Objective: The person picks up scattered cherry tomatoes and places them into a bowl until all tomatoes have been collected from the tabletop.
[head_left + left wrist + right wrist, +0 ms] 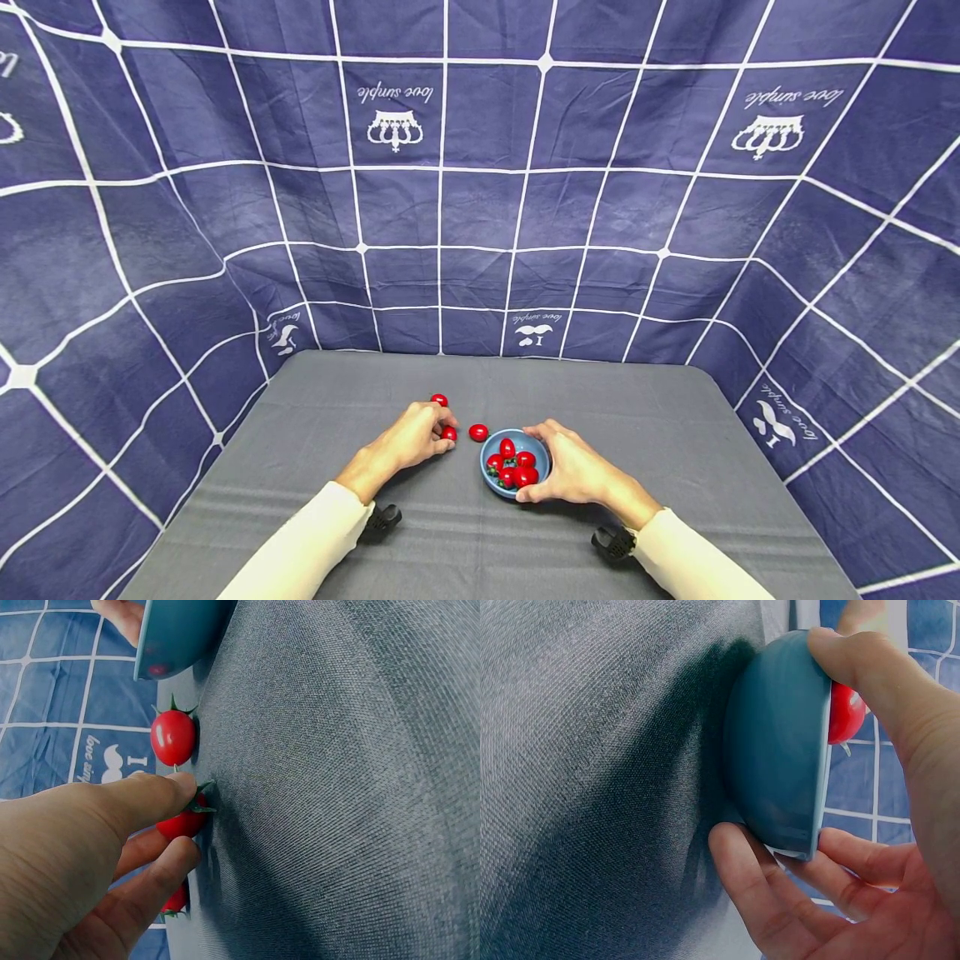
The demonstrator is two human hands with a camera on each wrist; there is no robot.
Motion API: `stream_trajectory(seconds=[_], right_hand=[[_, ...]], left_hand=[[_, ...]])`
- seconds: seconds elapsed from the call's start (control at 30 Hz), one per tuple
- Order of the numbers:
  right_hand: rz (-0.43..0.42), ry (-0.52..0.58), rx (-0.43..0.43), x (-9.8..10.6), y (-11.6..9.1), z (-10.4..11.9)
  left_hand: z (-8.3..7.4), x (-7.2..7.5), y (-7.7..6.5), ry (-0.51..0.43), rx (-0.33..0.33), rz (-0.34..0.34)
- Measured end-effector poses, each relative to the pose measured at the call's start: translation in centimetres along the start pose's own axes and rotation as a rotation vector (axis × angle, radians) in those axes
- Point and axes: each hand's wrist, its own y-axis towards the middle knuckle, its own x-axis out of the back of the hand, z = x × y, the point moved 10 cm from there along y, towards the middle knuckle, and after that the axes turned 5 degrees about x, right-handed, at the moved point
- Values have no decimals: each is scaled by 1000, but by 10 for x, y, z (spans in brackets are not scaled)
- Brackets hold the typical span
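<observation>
My left hand [414, 437] is low over the grey cloth, its thumb and fingers closed about a small red cherry tomato [182, 823] with a green stalk. A second cherry tomato [478, 432] lies between that hand and a blue bowl [776, 750]. Beyond the left fingers is another tomato [439, 400], partly covered by a finger in the left wrist view. My right hand [573, 468] grips the bowl by its side, thumb at the near rim and fingers round the far side. Several tomatoes [526, 476] sit inside the bowl.
Grey cloth [600, 392] covers the table under everything. A blue curtain with white grid lines [480, 208] hangs behind the table and along both sides. Dark bands with small devices [617, 542] are on both wrists.
</observation>
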Motion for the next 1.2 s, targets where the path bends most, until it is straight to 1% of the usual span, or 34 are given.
stream_trajectory(seconds=[0.6, 1.07, 1.2], right_hand=[[-6, -11, 0, 0, 0, 0], [-6, -8, 9, 1, 0, 0], [-7, -7, 8, 1, 0, 1]], left_hand=[[-1, 0, -2, 4, 7, -14], [-8, 5, 0, 3, 6, -52], [-15, 7, 1, 1, -6, -65]])
